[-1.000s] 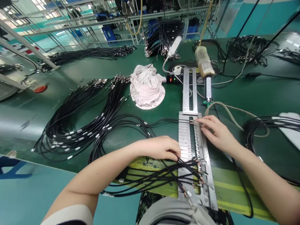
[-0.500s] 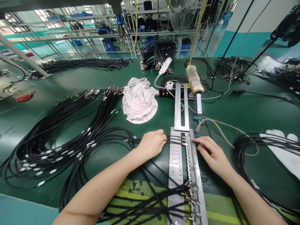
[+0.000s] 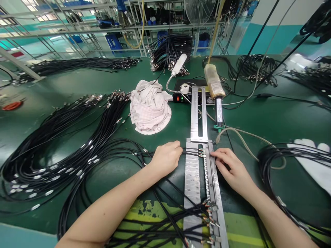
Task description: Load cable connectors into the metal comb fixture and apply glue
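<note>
A long slotted metal fixture (image 3: 192, 175) lies lengthwise on the green bench. Thin black cables (image 3: 191, 152) with metal tips cross its far end, and more cross its near end (image 3: 199, 213). My left hand (image 3: 167, 157) is closed, pinching those far-end cables just left of the fixture. My right hand (image 3: 229, 167) rests on the fixture's right rail, fingers together, fingertips touching the cable tips.
A big pile of black cables (image 3: 64, 144) spreads on the left, another coil (image 3: 289, 162) on the right. A crumpled pink cloth (image 3: 150, 110), a black control box (image 3: 184, 94), a hanging tool (image 3: 214, 86) and a white glove (image 3: 312, 165) lie around the fixture.
My left hand moved from the near end of the fixture up to its far end and took hold of cables there. The right hand stayed on the rail. The camera tilted up.
</note>
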Tool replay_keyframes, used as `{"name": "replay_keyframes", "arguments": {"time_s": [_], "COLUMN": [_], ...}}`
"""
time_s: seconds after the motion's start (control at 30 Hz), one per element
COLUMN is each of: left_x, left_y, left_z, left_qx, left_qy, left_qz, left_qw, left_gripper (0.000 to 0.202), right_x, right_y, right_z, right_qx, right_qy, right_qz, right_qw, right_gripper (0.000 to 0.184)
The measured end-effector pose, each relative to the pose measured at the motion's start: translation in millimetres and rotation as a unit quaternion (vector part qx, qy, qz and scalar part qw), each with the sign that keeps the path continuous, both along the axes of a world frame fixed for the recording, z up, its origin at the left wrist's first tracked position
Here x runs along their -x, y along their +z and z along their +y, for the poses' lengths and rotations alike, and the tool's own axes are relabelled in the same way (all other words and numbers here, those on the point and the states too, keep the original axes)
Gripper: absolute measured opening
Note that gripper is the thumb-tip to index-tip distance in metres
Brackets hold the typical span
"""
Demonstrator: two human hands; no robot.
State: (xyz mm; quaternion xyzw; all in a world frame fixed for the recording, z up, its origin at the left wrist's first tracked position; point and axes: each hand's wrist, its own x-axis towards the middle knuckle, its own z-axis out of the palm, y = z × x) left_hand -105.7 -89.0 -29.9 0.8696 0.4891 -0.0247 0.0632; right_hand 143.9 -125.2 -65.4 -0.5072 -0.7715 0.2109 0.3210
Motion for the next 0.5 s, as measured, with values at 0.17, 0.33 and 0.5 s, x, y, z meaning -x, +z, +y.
{"name": "replay_keyframes", "arguments": {"time_s": [0.17,0.33,0.5], "left_x": [-2.3,-3.6,-5.6], "left_y": [2.8,3.9,5.1], "left_z": [-2.9,-3.3,-4.1], "left_qx": [-0.013,-0.032,-0.053], "left_qy": [-0.011,-0.021,-0.032], "left_qz": [0.024,0.027,0.024], "left_qw": [1.0,0.999,0.998], "left_gripper": [0.025,0.024,0.025], "right_x": [1.8,7.2,11.5], "right_y": [-1.4,0.1,-0.6], "right_z": [-1.6,1.7,6.0], "right_qx": [-0.009,-0.059,-0.095], "right_qy": [0.007,0.022,0.035], "right_qz": [-0.007,-0.029,-0.066], "right_qw": [1.0,0.998,0.993], "right_gripper": [0.026,0.028,0.027]}}
